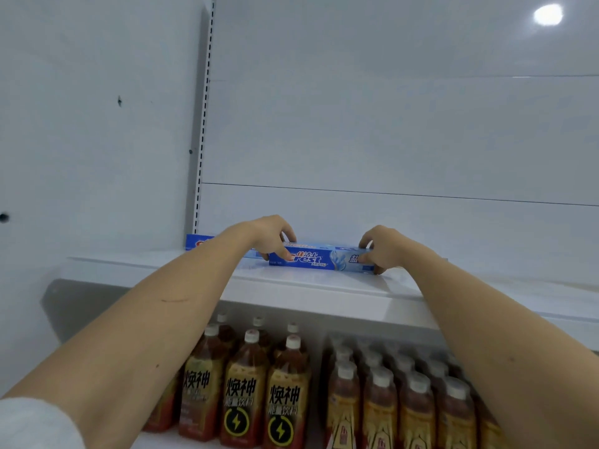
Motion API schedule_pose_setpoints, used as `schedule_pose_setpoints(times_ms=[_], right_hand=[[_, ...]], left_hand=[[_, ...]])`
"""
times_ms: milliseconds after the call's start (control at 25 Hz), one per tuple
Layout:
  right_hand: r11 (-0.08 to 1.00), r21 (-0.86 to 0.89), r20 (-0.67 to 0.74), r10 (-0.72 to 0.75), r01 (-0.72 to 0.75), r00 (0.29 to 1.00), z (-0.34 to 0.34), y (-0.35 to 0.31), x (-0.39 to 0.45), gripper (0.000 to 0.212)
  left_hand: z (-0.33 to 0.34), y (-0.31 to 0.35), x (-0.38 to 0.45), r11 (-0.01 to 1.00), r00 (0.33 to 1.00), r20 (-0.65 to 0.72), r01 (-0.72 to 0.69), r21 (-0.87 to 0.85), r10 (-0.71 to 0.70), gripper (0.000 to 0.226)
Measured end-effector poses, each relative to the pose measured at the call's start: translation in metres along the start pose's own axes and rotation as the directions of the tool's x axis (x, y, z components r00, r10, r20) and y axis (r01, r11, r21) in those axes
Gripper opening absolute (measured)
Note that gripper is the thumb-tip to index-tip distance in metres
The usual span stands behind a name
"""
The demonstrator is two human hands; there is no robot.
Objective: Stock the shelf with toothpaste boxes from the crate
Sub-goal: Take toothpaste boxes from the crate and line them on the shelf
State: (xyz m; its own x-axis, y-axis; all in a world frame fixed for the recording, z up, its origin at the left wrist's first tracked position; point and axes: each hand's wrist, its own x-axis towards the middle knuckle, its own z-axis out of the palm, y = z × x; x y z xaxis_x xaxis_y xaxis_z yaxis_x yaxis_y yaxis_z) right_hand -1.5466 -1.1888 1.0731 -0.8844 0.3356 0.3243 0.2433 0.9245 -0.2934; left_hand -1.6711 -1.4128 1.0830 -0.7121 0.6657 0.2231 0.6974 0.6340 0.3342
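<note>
Both hands, left hand (274, 236) and right hand (382, 251), grip the toothpaste box (319, 259) ends near the shelf (324, 286) front edge; uneven release risks skewing it.

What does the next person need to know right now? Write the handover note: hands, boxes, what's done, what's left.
Left hand: grips the left part of the Crest toothpaste box.
Right hand: grips the right end of the same box.
That box lies lengthwise on the white shelf, near the front; it looks set down or nearly so, not yet released.
Done: another toothpaste box already lies at the shelf's left end, by the back panel.
Left: release this box, line it up, fetch more. The crate is out of view.
Below: bottled drinks, not part of the job.
</note>
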Motion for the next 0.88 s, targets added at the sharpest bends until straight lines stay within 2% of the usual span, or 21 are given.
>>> schedule_pose_setpoints(times_ms=[160,400,560,680,800,880], right_hand=[[0.994,-0.102,0.056,0.049,-0.043,0.997,0.001,0.0,0.02,0.032],[0.987,-0.149,0.136,0.074,-0.053,0.988,0.003,0.002,0.026,0.047],[0.991,-0.1,0.138,0.099,-0.086,0.985,0.003,0.004,0.021,0.045],[0.988,-0.12,0.117,0.11,-0.096,0.987,0.0,0.003,0.006,0.053],[0.982,-0.185,0.006,0.028,-0.027,1.0,-0.005,0.002,-0.011,0.054],[0.999,-0.033,-0.069,-0.007,0.004,0.998,-0.009,0.002,-0.027,0.055]], left_hand=[[0.0,-0.002,0.03,0.996,0.998,0.059,0.007,0.087,-0.012,0.05],[0.003,-0.005,0.044,0.988,0.994,0.104,0.009,0.156,-0.026,0.053],[0.005,-0.001,0.034,0.989,0.995,0.097,0.023,0.147,-0.038,0.064],[0.004,0.008,0.02,0.971,0.999,0.031,-0.002,0.239,-0.005,0.077],[0.004,0.022,0.001,0.982,0.995,-0.081,-0.035,0.186,0.051,0.076],[0.006,0.032,-0.012,0.994,0.986,-0.153,-0.049,0.097,0.063,0.071]])
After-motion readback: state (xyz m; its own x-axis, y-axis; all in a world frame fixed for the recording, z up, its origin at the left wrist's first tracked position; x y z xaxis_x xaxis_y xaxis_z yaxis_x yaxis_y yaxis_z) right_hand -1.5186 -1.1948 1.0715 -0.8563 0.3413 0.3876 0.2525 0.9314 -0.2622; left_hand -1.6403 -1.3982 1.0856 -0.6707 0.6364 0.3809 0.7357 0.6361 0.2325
